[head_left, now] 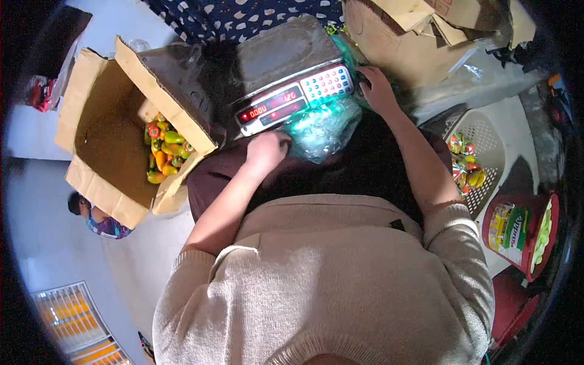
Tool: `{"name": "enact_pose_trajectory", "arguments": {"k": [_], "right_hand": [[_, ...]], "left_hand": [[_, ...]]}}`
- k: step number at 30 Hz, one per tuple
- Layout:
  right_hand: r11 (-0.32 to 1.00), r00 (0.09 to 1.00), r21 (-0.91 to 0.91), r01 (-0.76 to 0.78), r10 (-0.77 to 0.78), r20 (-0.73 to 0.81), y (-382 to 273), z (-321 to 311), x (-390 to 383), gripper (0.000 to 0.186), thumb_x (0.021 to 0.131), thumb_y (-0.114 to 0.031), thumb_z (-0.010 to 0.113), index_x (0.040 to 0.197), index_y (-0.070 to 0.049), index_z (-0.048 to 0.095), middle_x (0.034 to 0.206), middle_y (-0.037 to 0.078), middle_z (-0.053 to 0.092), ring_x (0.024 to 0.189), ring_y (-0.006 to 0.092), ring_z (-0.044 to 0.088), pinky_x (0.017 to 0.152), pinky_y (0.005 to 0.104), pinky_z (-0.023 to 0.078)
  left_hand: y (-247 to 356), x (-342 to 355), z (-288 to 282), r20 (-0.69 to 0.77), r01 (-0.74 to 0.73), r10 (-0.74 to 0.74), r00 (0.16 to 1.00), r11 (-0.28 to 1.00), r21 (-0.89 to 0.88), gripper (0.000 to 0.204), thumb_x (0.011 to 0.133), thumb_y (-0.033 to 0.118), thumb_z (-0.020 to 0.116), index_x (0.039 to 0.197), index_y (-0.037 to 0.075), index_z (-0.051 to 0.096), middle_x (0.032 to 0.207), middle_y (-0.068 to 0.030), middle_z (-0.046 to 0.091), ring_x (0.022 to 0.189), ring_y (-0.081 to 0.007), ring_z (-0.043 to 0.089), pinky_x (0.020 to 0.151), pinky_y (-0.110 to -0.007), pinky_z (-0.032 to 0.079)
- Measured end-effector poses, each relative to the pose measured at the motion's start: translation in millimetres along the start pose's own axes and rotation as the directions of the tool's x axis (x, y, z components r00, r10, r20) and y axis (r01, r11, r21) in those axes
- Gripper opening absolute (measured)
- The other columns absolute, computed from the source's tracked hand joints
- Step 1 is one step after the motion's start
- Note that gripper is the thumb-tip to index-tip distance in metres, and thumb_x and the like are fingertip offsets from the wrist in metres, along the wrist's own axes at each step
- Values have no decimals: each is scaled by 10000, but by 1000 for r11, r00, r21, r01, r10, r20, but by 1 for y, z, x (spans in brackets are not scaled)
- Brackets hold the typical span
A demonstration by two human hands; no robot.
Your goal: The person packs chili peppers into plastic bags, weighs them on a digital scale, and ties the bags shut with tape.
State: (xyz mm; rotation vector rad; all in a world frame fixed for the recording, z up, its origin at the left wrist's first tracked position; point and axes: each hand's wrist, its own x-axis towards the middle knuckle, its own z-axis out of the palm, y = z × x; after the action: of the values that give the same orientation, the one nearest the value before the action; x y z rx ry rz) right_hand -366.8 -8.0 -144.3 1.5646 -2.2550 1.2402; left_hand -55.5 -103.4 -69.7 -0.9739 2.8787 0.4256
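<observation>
The box (pixel 109 134) stands open at left. At right is the crate (pixel 493 135), with a red bucket (pixel 517 234) near of it. The scale (pixel 286 55) sits far, in the middle. The clear bag (pixel 325 131) lies just near of it. The left hand (pixel 269 149) has curled fingers at the bag's left edge; the right hand (pixel 378 92), fingers bent, is by the scale's right end. I cannot tell whether either pinches anything. Peppers (pixel 164 149) lie in box and crate.
</observation>
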Motion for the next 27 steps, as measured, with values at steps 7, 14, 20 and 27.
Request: {"name": "enact_pose_trajectory", "arguments": {"k": [7,14,20,27], "right_hand": [[974,910,130,183,-218,351,-69,-9,-29,470,751,-147,645,1188,-76,487,1184,182,478,1147,359,433,991,426,337],[876,758,254,410,-482,440,-106,21,-58,310,706,-273,628,966,-109,590,1030,125,527,938,306,534,805,430,446],[889,719,173,424,-447,533,-73,27,-59,330,686,-280,639,1001,-182,628,994,84,563,926,291,538,801,412,455],[925,695,248,287,-380,610,-70,29,-59,396,711,-239,646,1092,-136,609,1101,104,546,1015,312,504,855,428,430]], "left_hand": [[19,14,24,-156,-449,424,892,868,-211,196,698,64,647,893,76,660,925,-118,645,874,-298,615,751,-354,494],[26,12,44,17,-314,316,949,935,166,239,714,141,664,953,143,655,970,-82,637,983,-232,562,857,-394,336],[11,15,35,-120,-325,307,944,930,-173,67,669,152,698,687,141,634,668,-49,620,697,-238,606,735,-377,375],[-3,16,28,-214,-444,402,890,872,-205,157,697,31,676,853,48,669,757,-141,644,802,-306,633,738,-382,495]]}}
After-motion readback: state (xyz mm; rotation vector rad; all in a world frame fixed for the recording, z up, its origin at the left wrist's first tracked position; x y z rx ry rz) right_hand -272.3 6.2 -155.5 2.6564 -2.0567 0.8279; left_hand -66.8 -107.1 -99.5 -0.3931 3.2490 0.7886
